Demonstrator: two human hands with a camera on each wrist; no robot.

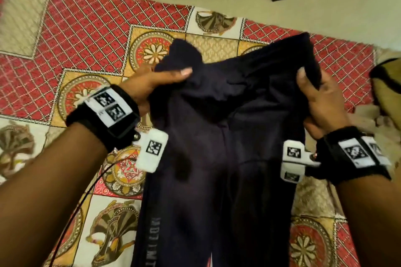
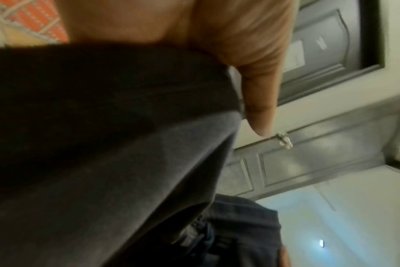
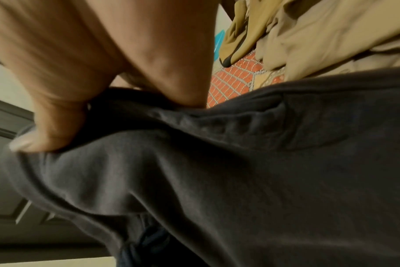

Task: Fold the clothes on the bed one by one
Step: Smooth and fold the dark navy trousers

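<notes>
Dark navy track pants held up over the patterned bedsheet, waistband end away from the body, legs trailing down toward the chest and out of view below. Long axis running near to far. Left hand pinching one waist corner, thumb laid flat on top; right hand gripping the opposite corner, fingers curled under the cloth. Both hands level, equally near, pants stretched between them. Soft matte knit, limp and creased, faint lettering down one leg seam. Probably next: laying flat or bringing one leg over the other. Tan garments heaped at the right edge, well apart.
</notes>
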